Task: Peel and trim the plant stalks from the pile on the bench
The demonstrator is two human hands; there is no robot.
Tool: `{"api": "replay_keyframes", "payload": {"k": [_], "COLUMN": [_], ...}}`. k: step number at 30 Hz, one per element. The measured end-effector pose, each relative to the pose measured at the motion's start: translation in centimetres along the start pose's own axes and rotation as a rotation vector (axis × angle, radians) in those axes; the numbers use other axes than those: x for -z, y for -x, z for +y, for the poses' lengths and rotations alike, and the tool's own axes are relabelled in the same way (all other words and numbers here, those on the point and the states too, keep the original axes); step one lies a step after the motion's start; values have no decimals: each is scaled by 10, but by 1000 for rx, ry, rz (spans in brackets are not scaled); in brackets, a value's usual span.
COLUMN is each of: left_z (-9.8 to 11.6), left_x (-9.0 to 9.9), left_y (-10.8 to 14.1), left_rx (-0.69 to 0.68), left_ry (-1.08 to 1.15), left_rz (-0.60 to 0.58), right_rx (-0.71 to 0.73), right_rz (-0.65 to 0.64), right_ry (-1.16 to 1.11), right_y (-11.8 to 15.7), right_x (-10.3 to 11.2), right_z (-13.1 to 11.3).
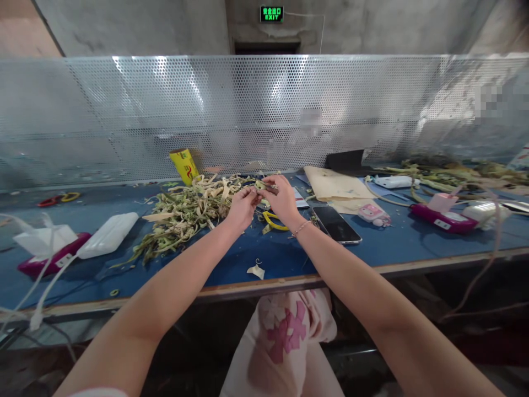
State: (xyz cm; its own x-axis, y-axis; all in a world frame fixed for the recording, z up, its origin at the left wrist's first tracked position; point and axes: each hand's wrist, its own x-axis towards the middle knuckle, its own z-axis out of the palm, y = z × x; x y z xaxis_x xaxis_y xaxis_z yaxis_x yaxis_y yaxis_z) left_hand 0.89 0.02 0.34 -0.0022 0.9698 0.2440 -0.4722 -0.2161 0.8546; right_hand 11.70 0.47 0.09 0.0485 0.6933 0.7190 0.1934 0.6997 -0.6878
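Note:
Both hands meet above the blue table, at the right edge of a pile of dried green and tan plant pieces (182, 215). My left hand (243, 207) is closed, its fingertips pinched on a small plant piece (260, 186). The fingers of my right hand (281, 197) are bent round the same piece, touching the left fingertips. Part of the piece is hidden by the fingers. Just below my right hand lie yellow-handled scissors (275, 221). A phone (336, 224) with a dark screen rests to the right of my right wrist.
Magenta power strips (444, 219) with cables lie at both sides. A white device (108, 235), red-and-yellow scissors (58, 199), a yellow packet (184, 165), brown paper (336, 184) and a pink case (374, 215) are on the table. Behind stands a perforated metal panel (215, 110).

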Motion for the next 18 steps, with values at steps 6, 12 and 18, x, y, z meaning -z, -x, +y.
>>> {"api": "replay_keyframes", "payload": {"k": [6,12,18], "left_z": [-5,-5,-6], "left_x": [0,-4,-6], "left_y": [1,4,5], "left_rx": [-64,-84,-120], "left_ry": [2,-19,-28], "left_rz": [-4,-5,-10], "right_rx": [34,140,225], "right_rz": [80,122,122], "right_ry": [53,165,223], "right_y": [1,0,1], "right_x": [-1,-2,-1], "right_z": [0,3,8]}}
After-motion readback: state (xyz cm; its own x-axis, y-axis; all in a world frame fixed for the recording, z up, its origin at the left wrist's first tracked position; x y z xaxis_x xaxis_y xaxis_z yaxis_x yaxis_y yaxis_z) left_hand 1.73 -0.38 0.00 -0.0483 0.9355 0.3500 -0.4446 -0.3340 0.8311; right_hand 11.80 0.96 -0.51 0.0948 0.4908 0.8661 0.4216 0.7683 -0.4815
